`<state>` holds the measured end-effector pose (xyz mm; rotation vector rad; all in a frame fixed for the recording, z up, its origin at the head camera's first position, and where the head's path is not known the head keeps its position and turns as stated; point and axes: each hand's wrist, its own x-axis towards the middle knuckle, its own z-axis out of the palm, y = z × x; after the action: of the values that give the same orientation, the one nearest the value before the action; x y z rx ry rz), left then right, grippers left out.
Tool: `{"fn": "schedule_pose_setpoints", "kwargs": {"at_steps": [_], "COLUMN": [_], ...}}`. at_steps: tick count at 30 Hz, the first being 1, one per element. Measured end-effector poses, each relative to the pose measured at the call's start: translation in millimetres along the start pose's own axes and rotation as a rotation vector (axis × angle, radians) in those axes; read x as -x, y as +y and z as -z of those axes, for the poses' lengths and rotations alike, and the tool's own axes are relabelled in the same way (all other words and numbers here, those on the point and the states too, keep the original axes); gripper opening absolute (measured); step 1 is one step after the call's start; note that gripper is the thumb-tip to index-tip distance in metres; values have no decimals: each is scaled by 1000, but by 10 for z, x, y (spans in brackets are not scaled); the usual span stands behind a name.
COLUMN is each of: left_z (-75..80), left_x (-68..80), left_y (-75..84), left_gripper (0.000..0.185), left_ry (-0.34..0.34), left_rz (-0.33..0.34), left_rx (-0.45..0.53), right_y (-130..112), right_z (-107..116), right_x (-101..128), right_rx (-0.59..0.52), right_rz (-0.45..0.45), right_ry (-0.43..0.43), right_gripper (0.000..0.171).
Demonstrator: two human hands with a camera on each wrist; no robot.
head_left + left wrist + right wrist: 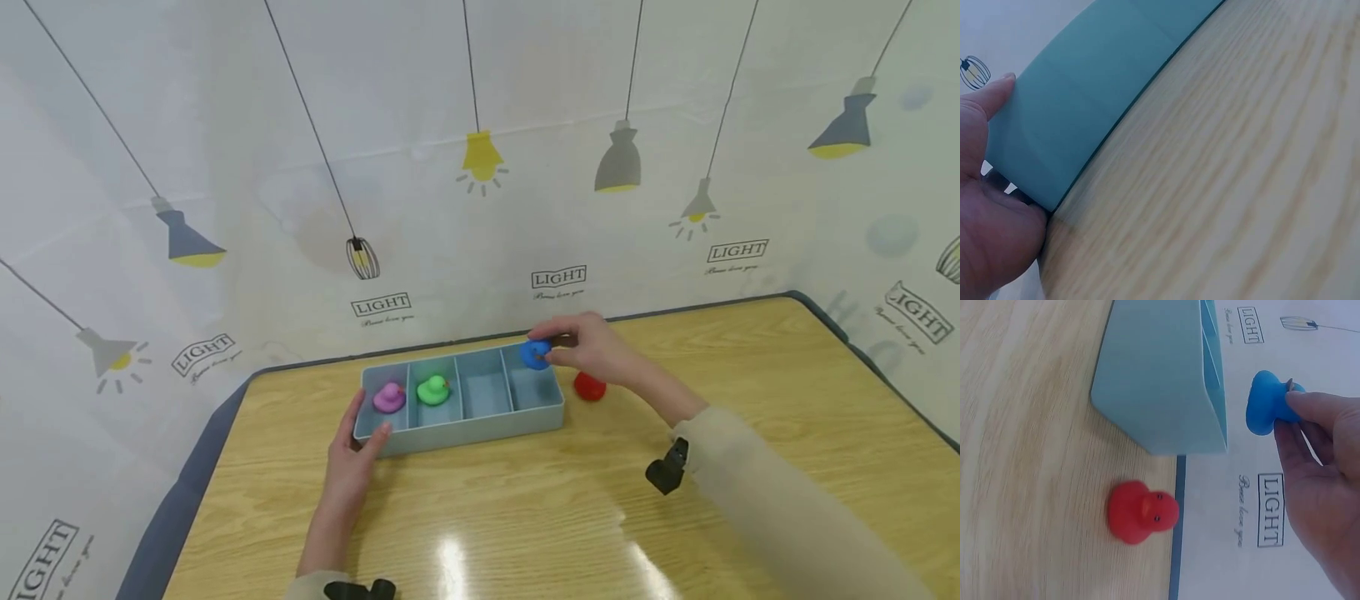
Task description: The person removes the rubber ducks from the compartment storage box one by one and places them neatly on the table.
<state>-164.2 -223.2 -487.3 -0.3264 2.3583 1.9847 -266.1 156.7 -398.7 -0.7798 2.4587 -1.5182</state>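
1. STEP IN HAND (judged): placing the blue duck (pixel 534 355), i.e. bringing it in over the right-end compartment (pixel 536 393) of the tray (pixel 465 432). In the head view it overlaps that compartment's far part.
2. R HAND: my R hand (pixel 595 346) has thumb + fingers pinching the blue duck, held up above the rim.
3. L HAND: my L hand (pixel 348 462) grips the tray at its L near corner; thumb on the near wall, other fingers along the L end. Prob. serves as a brace.
4. STATUS: purple duck (pixel 389 398) in the first compartment from L, green duck (pixel 432 391) in the second; third compartment (pixel 483 385) bare. Red duck (pixel 589 387) sits on the tabletop (pixel 525 517), just beside the tray's R end, not yet loaded.
5. NEXT MOVE (judged): calls for lowering the blue duck straight down, clear of rim + divider, then relaxing the R fingers. Keep L grip so the tray doesn't skid if bumped. NB: red duck is close under my R hand; a low sweep could knock it.
6. VIEW DIFFS:
   a. R wrist cam: shows an air gap between blue duck + tray, and the red duck upright w/ both eyes visible. Head view hides part of it behind my hand.
   b. Head cam: only view showing purple + green ducks in their compartments.
   c. L wrist cam: tray's near wall close up, bottom edge along the tabletop; no ducks visible.
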Motion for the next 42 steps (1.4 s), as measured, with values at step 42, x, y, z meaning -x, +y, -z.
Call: {"fn": "schedule_pose_setpoints", "kwargs": {"at_steps": [42], "left_z": [-3], "left_x": [7], "left_y": [4], "left_gripper": [72], "left_ry": [3], "left_rz": [5], "left_rx": [-15], "right_y": [885], "right_z": [688], "right_x": [792], "right_rx": [243], "right_rz": [-197], "right_ry": [95], "right_gripper": [28]}}
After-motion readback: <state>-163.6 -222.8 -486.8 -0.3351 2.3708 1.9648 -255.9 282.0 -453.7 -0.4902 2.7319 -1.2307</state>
